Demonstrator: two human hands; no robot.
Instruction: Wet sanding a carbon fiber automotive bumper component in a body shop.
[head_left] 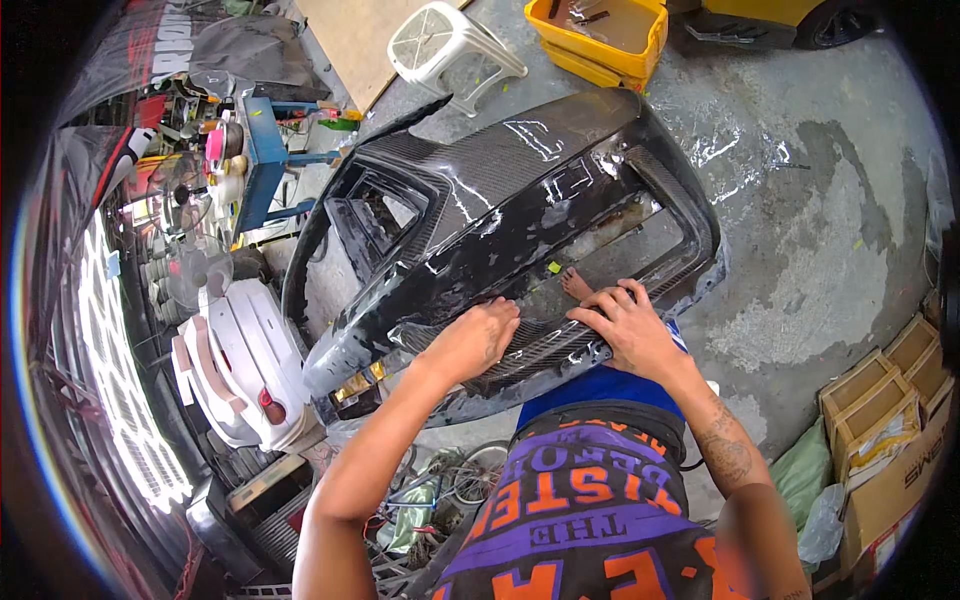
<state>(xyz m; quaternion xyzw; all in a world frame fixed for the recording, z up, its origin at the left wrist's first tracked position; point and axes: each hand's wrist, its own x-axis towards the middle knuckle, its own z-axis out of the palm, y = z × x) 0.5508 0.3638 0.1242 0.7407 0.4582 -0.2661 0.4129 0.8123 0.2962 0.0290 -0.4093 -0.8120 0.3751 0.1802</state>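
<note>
A large black car bumper (475, 255) lies tilted in front of me. It has glossy carbon-weave panels, a long opening and grey scuffed patches. My left hand (478, 340) rests at the near rim of that opening, its fingers curled in and pressed together; whatever they pinch, if anything, is hidden. Over the same rim, further right, my right hand (628, 322) lies with its fingers spread and bent, touching the edge. Between the hands runs a carbon-weave strip (550, 345). One bare foot (576, 284) shows through the opening.
Beyond the bumper stand a white plastic stool (425, 42) and a yellow tub (600, 45) of murky water. White moulded parts (240, 365), fans and a blue stand (262, 150) crowd the left. Cardboard boxes (885, 430) sit at the right; a bicycle (470, 480) lies behind my left arm.
</note>
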